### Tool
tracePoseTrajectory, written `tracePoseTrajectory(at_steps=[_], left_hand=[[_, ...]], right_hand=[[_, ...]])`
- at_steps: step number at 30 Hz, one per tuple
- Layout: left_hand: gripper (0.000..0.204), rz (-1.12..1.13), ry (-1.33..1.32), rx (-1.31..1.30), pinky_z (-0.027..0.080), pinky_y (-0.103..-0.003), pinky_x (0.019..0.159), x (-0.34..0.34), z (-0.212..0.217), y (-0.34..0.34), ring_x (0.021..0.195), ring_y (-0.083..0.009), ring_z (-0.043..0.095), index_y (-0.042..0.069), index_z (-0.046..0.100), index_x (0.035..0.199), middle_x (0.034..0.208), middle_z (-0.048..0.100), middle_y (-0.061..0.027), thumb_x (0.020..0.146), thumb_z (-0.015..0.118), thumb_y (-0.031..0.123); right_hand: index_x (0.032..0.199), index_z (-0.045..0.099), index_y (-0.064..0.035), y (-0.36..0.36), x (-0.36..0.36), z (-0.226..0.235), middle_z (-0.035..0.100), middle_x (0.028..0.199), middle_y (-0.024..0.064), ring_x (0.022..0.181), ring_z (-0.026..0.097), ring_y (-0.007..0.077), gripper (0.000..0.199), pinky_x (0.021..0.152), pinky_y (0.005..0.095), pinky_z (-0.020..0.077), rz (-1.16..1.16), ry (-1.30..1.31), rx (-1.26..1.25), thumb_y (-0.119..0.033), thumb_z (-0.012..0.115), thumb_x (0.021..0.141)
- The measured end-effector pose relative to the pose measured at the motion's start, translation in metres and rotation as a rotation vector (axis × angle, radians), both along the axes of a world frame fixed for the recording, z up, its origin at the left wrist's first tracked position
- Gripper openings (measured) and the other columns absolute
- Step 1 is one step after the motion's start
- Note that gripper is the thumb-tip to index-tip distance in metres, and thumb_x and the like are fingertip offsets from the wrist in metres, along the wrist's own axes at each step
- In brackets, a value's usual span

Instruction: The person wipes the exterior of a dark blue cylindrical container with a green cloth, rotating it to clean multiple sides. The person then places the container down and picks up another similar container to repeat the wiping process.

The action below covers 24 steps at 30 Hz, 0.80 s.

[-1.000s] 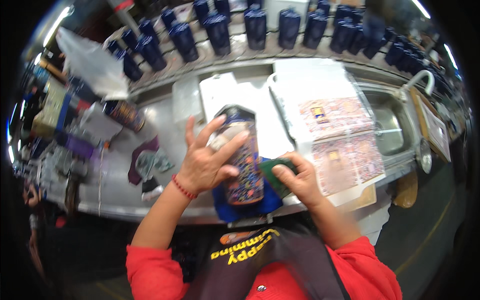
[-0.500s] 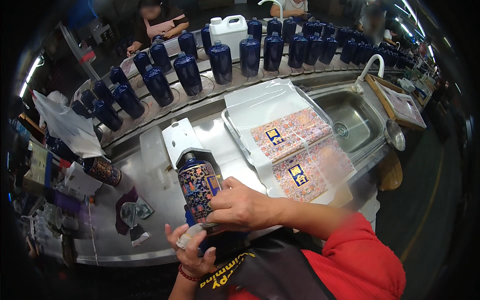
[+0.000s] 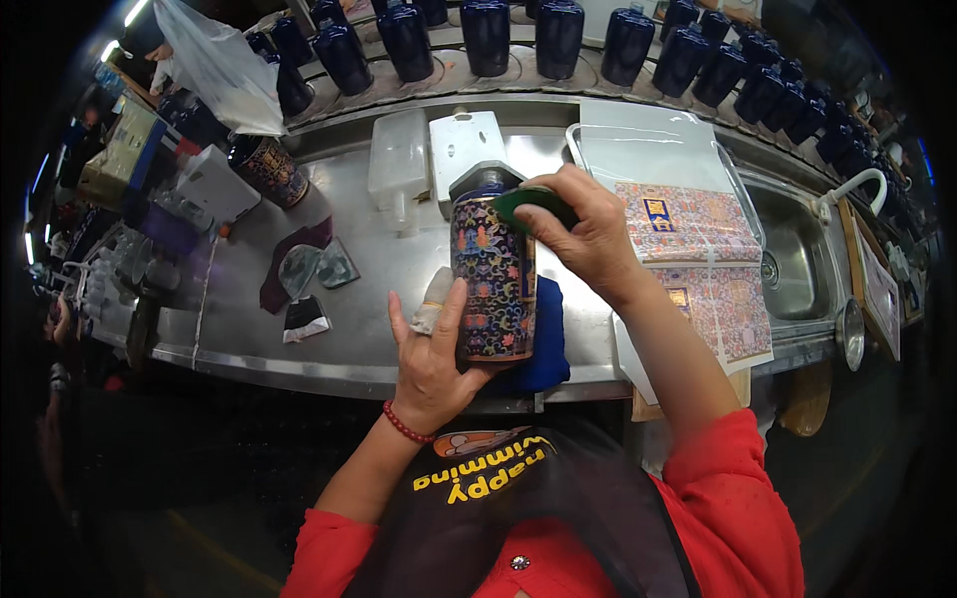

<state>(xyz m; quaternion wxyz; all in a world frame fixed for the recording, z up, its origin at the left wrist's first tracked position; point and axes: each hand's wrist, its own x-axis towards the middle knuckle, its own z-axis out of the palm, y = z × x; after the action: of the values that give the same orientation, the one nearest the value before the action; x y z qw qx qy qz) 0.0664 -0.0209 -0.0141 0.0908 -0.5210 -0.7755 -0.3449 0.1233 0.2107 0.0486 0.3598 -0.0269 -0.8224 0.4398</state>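
Note:
A dark blue bottle [image 3: 488,289] with a colourful floral wrap lies before me, its neck set in the notch of a white holder [image 3: 467,140]. My left hand [image 3: 431,359] steadies its lower left side and base, the index finger along the wrap and the thumb near the bottom; other fingers are spread. One of those fingers carries a pale wrapping [image 3: 432,304]. In my right hand [image 3: 593,234] is a green flat scraper [image 3: 538,206], pinched between thumb and fingers, its edge at the bottle's upper right. Blue cloth [image 3: 546,344] shows under the bottle.
Floral printed sheets [image 3: 688,229] lie on a tray at right, beside a steel sink [image 3: 788,254]. Plain blue bottles [image 3: 488,35] line the conveyor behind. Left are a clear container [image 3: 399,159], another wrapped bottle [image 3: 269,169] and dark scraps [image 3: 299,264].
My view has shifted. My right hand has moved from the bottle's lower part to its upper right, where the green scraper now shows. My left hand has come up against the bottle's lower left side.

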Motion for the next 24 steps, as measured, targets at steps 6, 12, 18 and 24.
tracePoseTrajectory(at_steps=[6,12,18,24], left_hand=[[0.100,0.003,-0.011,0.021,0.005,-0.066,0.118,-0.001,-0.003,-0.002,0.128,-0.0342,0.059,-0.007,0.031,0.152,0.131,0.066,-0.0167,0.081,0.082,0.042],[0.101,-0.030,-0.054,0.002,0.002,-0.068,0.117,-0.003,-0.007,-0.007,0.130,-0.0349,0.058,-0.007,0.027,0.154,0.134,0.063,-0.0182,0.083,0.080,0.041],[0.099,-0.044,-0.144,-0.029,0.001,-0.070,0.115,-0.005,-0.014,-0.009,0.137,-0.0379,0.049,-0.008,0.023,0.155,0.145,0.052,-0.0255,0.089,0.072,0.045],[0.098,0.002,-0.082,0.008,0.004,-0.072,0.113,-0.001,-0.004,-0.005,0.142,-0.0409,0.039,-0.005,0.029,0.153,0.147,0.046,-0.0249,0.084,0.076,0.046]], right_hand=[[0.084,0.068,-0.0088,-0.014,0.011,0.023,0.060,0.076,0.0065,0.075,0.064,0.0256,0.012,0.069,0.0393,0.0505,0.684,-0.076,0.381,-0.013,0.076,0.076],[0.076,0.062,-0.0141,-0.020,0.003,0.020,0.049,0.071,0.0024,0.069,0.058,0.0188,0.012,0.075,0.0383,0.0451,0.160,0.133,0.736,-0.017,0.073,0.075],[0.101,0.071,-0.0093,0.002,-0.014,0.014,0.064,0.084,0.0041,0.074,0.063,0.0236,0.020,0.073,0.0373,0.0504,0.028,-0.036,0.054,-0.012,0.078,0.082],[0.102,0.072,-0.0135,-0.020,0.025,0.022,0.061,0.085,0.0036,0.079,0.064,0.0217,0.022,0.079,0.0407,0.0473,0.747,-0.183,0.516,-0.013,0.077,0.081]])
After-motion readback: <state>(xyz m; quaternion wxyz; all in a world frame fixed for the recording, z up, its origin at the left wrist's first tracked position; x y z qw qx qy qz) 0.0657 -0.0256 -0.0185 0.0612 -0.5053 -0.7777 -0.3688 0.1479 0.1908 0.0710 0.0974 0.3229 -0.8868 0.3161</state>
